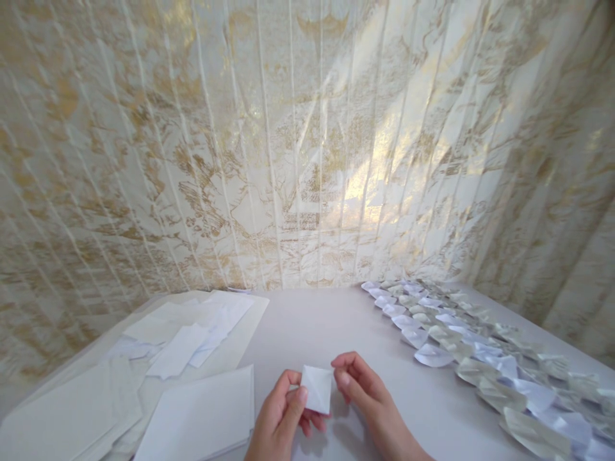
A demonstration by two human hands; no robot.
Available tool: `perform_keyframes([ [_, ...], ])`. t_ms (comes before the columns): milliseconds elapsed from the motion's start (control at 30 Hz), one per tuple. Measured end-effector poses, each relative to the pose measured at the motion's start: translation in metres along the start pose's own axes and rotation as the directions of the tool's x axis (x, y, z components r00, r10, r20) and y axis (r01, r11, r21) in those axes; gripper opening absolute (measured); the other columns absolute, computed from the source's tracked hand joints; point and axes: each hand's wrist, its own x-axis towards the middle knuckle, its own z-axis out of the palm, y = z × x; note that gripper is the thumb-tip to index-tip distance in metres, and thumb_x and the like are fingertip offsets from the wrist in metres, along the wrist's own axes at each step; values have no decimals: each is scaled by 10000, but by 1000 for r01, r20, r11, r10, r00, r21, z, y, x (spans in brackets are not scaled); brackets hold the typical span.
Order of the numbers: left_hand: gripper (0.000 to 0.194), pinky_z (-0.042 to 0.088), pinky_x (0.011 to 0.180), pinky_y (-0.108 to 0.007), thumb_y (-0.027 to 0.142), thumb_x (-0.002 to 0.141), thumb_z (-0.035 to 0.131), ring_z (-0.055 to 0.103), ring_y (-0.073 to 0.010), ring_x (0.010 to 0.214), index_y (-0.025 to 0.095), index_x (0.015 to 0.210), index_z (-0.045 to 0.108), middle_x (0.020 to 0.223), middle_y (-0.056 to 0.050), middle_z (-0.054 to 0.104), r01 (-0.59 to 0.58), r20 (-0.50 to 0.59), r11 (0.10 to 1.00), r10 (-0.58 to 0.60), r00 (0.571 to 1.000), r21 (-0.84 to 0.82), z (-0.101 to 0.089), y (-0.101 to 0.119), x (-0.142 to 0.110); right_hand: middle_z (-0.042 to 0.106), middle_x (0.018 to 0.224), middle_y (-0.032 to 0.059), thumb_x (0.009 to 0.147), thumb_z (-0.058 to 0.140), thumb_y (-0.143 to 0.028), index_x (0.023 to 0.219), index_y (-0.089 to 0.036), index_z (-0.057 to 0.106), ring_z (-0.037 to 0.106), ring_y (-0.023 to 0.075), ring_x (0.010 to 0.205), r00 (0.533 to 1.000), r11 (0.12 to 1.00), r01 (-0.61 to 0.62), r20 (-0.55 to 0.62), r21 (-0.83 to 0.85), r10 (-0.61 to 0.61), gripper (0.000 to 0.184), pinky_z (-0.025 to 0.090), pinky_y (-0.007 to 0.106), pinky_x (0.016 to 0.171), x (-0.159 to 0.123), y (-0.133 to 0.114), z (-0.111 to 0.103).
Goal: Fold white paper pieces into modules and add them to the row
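Note:
A small white folded paper square (317,389), with a diagonal crease on its face, is upright between my hands above the table. My left hand (284,410) grips it from the left, thumb on the near face and fingers behind and beneath. Right beside its upper right corner is my right hand (362,387), thumb and forefinger drawn together. Whether those fingertips pinch the corner or anything else cannot be made out.
To the left lie a stack of white paper sheets (202,413), another pile (62,410) and loose paper pieces (180,349). Rows of folded paper pieces (456,342) in white and grey cover the right side of the table (307,326). A gold-patterned curtain (269,160) hangs behind.

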Motion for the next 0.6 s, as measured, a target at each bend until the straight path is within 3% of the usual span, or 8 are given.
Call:
perform_keyframes([
  [100,465,449,632,-252,662,831,545,617,-162,609,204,910,540,640,-9,692,44,7,998,-44,999,35,6,2,-5,541,740,-16,832,639,-553,809,-203,516,501,126,611,990,995,67,127,-69,-58,372,394,255,606,-6,5,13],
  [233,527,450,572,-257,706,773,578,617,-179,614,208,943,532,658,-23,691,139,59,990,-138,989,-10,12,0,-9,538,845,12,929,522,-382,758,-219,461,526,138,666,966,923,255,31,-289,-257,244,430,257,611,-9,4,13],
  [300,579,451,543,-265,734,752,570,625,-197,636,185,936,559,674,-46,683,159,80,985,-154,985,-63,11,-1,-8,558,849,20,922,489,-226,790,-223,464,541,157,737,916,791,388,105,-474,-386,135,436,267,672,-7,-2,6],
  [400,604,468,575,-285,757,749,544,602,-191,644,158,804,603,639,-27,617,197,81,968,-186,979,-159,9,-3,-6,593,825,22,860,460,-80,803,-225,462,513,164,711,764,434,618,372,-655,-528,156,401,270,653,-4,-9,-3],
  [467,572,473,597,-287,737,738,580,557,-170,638,166,720,595,613,14,545,200,43,960,-195,980,-198,8,-5,-4,618,815,28,845,465,-62,809,-223,479,495,174,695,674,212,695,520,-687,-525,165,390,285,655,-3,-11,-3],
  [533,524,467,603,-274,690,700,665,531,-160,663,169,720,609,643,28,530,195,8,960,-197,980,-200,6,-7,-2,637,847,45,844,496,-87,851,-216,516,506,192,727,640,102,715,588,-692,-495,130,405,304,688,-3,-11,0],
  [600,504,456,595,-263,656,674,712,534,-162,681,167,777,645,689,19,570,205,18,962,-205,979,-183,4,-8,-1,639,945,69,822,533,-98,911,-210,557,527,215,813,660,114,696,570,-709,-489,145,426,321,736,-4,-10,3],
])
